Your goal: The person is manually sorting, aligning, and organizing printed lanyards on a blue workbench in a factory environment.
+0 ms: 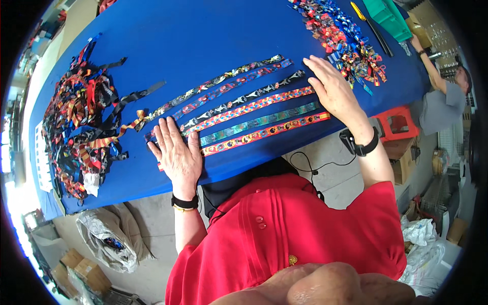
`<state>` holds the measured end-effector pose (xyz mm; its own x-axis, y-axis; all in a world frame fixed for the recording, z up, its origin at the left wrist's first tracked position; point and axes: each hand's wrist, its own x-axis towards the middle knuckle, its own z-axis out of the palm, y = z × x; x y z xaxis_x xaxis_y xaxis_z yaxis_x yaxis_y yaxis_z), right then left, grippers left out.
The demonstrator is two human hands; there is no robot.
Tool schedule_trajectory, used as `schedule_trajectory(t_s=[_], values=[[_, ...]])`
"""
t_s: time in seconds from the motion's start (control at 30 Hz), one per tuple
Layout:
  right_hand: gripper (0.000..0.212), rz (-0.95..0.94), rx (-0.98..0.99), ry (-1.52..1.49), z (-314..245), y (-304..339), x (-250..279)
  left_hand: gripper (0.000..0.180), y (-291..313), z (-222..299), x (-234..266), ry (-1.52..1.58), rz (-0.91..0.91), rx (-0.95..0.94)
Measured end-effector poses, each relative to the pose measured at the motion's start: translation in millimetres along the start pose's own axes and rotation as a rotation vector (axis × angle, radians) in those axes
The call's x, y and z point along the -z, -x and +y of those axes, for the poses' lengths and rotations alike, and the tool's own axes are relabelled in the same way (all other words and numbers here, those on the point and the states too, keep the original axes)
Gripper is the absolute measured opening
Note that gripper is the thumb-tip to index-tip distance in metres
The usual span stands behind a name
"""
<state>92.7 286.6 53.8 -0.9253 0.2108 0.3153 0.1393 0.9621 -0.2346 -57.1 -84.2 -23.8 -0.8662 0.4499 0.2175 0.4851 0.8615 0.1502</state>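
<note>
My left hand (178,155) lies open and flat on the near ends of the ribbons (244,109), which run side by side across the blue table (203,35). My right hand (333,89), also open, presses their far ends. A tangled ribbon heap (81,127) sits to my left.

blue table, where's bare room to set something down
Bare blue table lies beyond the laid-out ribbon strips, between the tangled ribbon heap and the bow pile. Crowded: both piles and the near edge, where left hand and right hand press the strips.
</note>
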Motion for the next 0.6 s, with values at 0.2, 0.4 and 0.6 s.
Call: schedule_trajectory(t_s=[0.2, 0.4, 0.6], values=[[0.045, -0.162, 0.147, 0.063, -4.3, -53.0, -26.3, 0.069, -6.1, 5.8, 8.4, 0.035, -0.004, 0.021], [0.041, -0.24, 0.169, 0.081, 0.6, -75.5, -49.1, 0.073, -0.7, 3.0, -4.1, 0.071, 0.042, 0.047], [0.03, -0.226, 0.12, 0.101, 1.4, -78.9, -55.7, 0.073, 1.3, 0.6, -4.5, 0.078, 0.04, 0.068]])
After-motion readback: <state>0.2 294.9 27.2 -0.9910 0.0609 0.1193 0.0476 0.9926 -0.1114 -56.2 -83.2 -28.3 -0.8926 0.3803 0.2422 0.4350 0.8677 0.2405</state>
